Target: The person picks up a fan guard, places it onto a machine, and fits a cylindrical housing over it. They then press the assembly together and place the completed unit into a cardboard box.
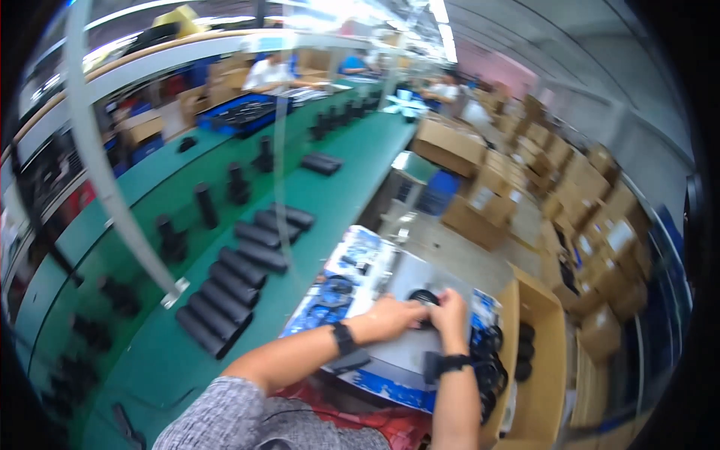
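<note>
Black ring (pixel 424 297): over the grey board (pixel 401 350), our landmark, between both hands; whether it touches the board we cannot tell;
Left hand (pixel 391 316): fingers curled nearly closed, apparently on the ring's near-left edge;
Right hand (pixel 451 309): fingers bent into a narrow pinch at the ring's right edge; fingertips blurred;
Two-handed hold: we judge that light, even pressure from opposite sides serves best; uneven pressure could tilt the ring;
Open carton (pixel 554 375): right of the board.
</note>
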Tool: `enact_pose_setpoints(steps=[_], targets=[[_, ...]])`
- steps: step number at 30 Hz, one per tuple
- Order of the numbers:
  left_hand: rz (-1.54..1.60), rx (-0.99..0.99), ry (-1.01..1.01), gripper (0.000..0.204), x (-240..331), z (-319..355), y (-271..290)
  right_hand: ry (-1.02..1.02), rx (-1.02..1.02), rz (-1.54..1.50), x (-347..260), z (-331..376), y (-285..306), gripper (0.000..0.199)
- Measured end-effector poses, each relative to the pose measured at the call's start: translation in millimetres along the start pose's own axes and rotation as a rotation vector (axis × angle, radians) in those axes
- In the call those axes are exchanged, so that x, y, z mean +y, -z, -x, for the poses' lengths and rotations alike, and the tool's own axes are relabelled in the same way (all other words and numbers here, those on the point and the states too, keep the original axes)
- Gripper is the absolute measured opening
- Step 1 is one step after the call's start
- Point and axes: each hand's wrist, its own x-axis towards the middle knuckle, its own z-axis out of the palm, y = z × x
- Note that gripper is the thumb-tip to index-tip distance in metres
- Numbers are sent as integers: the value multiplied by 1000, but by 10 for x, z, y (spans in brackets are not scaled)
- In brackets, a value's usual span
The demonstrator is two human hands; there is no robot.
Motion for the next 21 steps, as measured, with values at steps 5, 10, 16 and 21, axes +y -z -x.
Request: enact_pose_setpoints(steps=[5,10,16,21], targets=[[156,218,-140,48,57,332,405,-10,-240,-59,99,44,334,38],[-491,871,65,10,-697,1605,1892,-46,-11,-464,-348,956,782,44],[-957,764,686,57,-3607,2660,2608,-212,-25,-672,-538,1396,978,15],[-643,680,930,70,-4337,3327,2545,-189,-7,-713,-516,1365,798,15]])
